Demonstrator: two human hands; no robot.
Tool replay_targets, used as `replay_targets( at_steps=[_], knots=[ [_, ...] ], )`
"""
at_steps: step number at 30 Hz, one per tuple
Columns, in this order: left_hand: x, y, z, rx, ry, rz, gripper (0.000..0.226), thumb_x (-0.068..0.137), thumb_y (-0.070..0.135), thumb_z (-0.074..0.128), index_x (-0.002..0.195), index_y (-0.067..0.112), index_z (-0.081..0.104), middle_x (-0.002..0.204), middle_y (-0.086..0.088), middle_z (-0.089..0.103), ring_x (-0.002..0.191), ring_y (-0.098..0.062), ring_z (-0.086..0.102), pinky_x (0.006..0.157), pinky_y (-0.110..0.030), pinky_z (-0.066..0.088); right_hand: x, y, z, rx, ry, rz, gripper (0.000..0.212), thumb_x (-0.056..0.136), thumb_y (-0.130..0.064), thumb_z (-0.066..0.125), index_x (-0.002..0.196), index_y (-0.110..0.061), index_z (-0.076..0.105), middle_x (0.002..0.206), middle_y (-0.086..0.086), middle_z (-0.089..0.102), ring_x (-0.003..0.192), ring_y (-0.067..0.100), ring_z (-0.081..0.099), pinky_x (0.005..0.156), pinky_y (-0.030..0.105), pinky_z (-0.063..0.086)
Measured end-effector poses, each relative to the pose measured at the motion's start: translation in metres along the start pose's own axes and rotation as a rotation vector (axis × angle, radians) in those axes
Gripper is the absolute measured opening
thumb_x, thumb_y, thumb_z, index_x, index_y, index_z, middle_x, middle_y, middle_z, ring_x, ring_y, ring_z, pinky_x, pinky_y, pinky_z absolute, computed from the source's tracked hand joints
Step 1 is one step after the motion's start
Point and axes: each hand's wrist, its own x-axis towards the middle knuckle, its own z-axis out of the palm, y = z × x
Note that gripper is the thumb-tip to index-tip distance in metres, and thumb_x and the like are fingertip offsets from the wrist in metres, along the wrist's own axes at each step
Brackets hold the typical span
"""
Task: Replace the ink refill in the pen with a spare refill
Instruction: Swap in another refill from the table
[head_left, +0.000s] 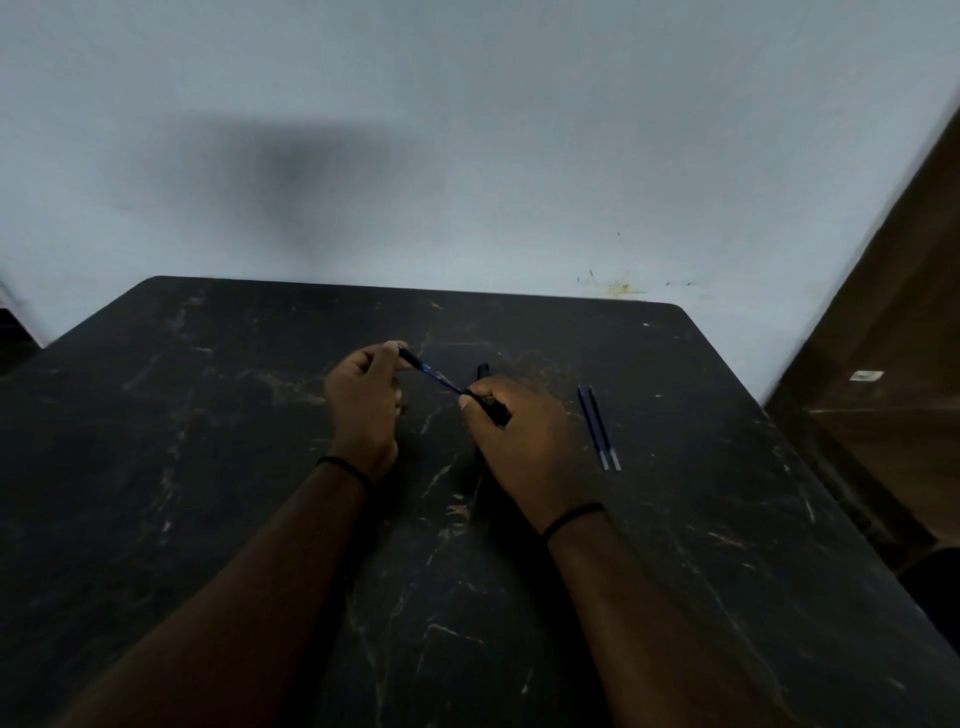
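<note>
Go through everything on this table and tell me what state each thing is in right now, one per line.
Left hand: pinches the pen's front section.
Right hand: grips the black barrel.
Pen: pulled apart, blue refill exposed between both hands, held above the table.
Spare refills: two, lying side by side, untouched, right of the hands.
Black part: lies behind the right hand, mostly hidden.
Table: dark, scratched.

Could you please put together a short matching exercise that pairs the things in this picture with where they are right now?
Things:
1. left hand
2. right hand
3. spare refills
4. black pen cap

Places:
A. lying side by side on the table, right of both hands
B. pinching the pen's far end
C. gripping the pen's near end
D. on the table just beyond the right hand

Pairs: 1-B, 2-C, 3-A, 4-D
</note>
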Motion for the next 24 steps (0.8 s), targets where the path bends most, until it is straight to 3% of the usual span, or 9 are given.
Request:
replay_targets(
  at_steps=[10,14,24],
  knots=[
    [-0.004,-0.001,0.002,0.037,-0.024,-0.001,0.017,0.096,0.013,0.056,0.096,-0.001,0.066,0.075,-0.016,0.057,0.043,-0.010,0.033,0.036,-0.019,0.027,0.001,-0.001,0.001,-0.041,-0.019,-0.004,0.015,0.095,-0.035,0.061,0.097,-0.026,0.072,0.089,-0.005,0.066,0.085,0.012,0.059,0.078,0.031,0.047],
    [0.002,0.000,-0.003,-0.014,0.019,-0.009,0.017,0.098,0.012,0.054,0.085,0.008,0.065,0.069,-0.004,0.059,0.040,-0.007,0.035,0.036,-0.017,0.026,0.000,-0.001,0.000,-0.007,-0.022,0.005,0.014,0.095,-0.036,0.061,0.094,-0.026,0.071,0.087,-0.007,0.066,0.083,0.011,0.058,0.074,0.029,0.047],
    [0.004,-0.005,-0.004,-0.022,-0.010,-0.015,0.019,0.097,0.015,0.055,0.083,0.011,0.067,0.067,-0.005,0.058,0.043,-0.009,0.036,0.037,-0.019,0.028,0.000,0.001,0.002,0.003,-0.012,0.031,0.012,0.094,-0.035,0.063,0.096,-0.027,0.071,0.089,-0.006,0.067,0.086,0.012,0.058,0.074,0.028,0.047]
  ],
)
